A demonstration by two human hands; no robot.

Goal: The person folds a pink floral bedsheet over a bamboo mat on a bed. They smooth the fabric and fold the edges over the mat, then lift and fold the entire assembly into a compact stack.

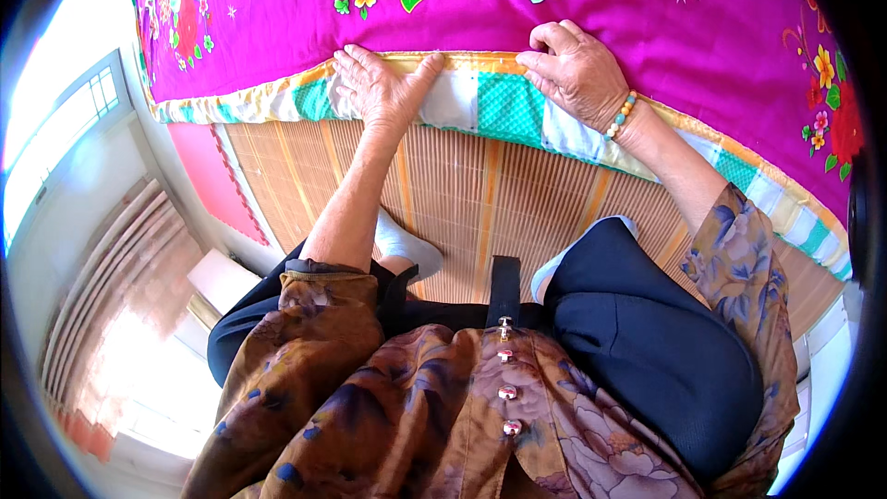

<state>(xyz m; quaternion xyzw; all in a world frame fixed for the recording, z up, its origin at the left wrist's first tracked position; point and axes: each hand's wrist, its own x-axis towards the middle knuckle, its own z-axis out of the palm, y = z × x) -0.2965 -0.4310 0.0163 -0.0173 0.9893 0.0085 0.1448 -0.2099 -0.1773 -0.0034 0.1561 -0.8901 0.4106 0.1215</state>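
Note:
A magenta quilt with a flower print (277, 28) lies spread before me. Along its near edge runs a folded border of green and white checked cloth (513, 107) with a yellow strip (478, 61). My left hand (384, 86) rests flat on this border, fingers spread, thumb on the yellow strip. To its right, my right hand (578, 73) is at the same edge, its fingers bent and thumb and index finger near the yellow strip; a tiny pale tip shows by the fingertips, too small to name. A beaded bracelet (620, 116) circles the right wrist.
A slatted bamboo mat (450, 187) lies under the quilt's near edge and my socked feet (409, 246). Pink cloth with a scalloped edge (211, 177) borders the mat at the left. Beyond it are a wall, a bright window (76, 118) and a pale box-like object (222, 281).

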